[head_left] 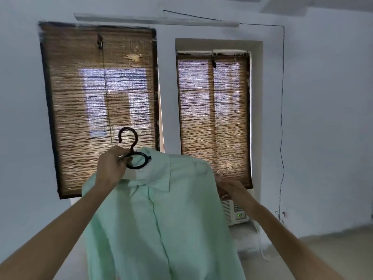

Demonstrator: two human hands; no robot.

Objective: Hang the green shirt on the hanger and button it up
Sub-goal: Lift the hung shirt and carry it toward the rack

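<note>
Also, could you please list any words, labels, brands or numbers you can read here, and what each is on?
No text can be read here.
Green lit display on the air conditioner: too small and blurred to read.
Green shirt and hanger: no label or print shows.

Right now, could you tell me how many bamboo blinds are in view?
2: the left blind hangs behind the hanger; the right blind sits in the recess above the air conditioner. None seems hidden.
</note>
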